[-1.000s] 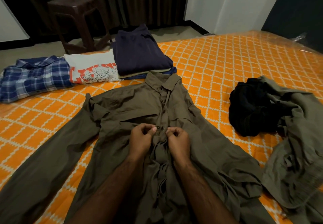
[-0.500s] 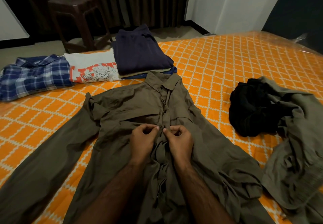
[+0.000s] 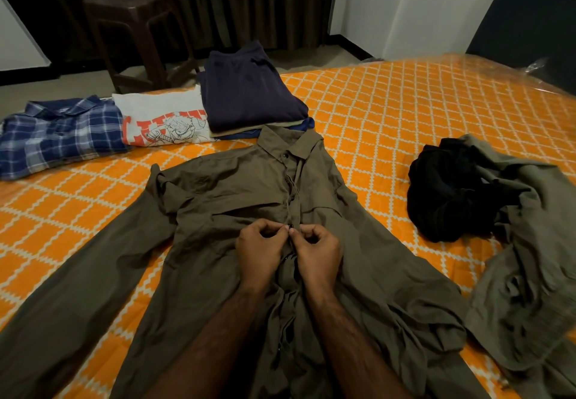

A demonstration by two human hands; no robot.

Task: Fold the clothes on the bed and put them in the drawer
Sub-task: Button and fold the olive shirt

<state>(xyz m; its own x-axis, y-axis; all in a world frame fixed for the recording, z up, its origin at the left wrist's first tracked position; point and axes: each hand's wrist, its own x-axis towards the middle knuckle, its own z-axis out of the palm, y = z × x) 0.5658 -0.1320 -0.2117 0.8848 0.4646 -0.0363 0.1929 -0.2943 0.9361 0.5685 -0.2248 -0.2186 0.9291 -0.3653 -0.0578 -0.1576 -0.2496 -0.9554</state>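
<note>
An olive-brown long-sleeved shirt (image 3: 218, 211) lies face up on the orange patterned bed (image 3: 389, 112), collar away from me, left sleeve stretched toward the lower left. My left hand (image 3: 260, 250) and my right hand (image 3: 318, 250) sit side by side at the shirt's middle. Both pinch the button placket, fingertips meeting at a dark button. At the bed's far edge lie a folded blue plaid shirt (image 3: 59, 134), a folded white printed T-shirt (image 3: 162, 121) and a folded navy garment (image 3: 249, 93) on top of a small stack.
A crumpled black garment (image 3: 452, 190) and a loose grey-green garment (image 3: 530, 258) lie on the right of the bed. A dark plastic stool (image 3: 134, 31) stands on the floor beyond the bed, in front of dark curtains. No drawer is in view.
My two hands have come closer together on the placket, so that the fingertips now meet at the button. The shirt and the other clothes lie as before.
</note>
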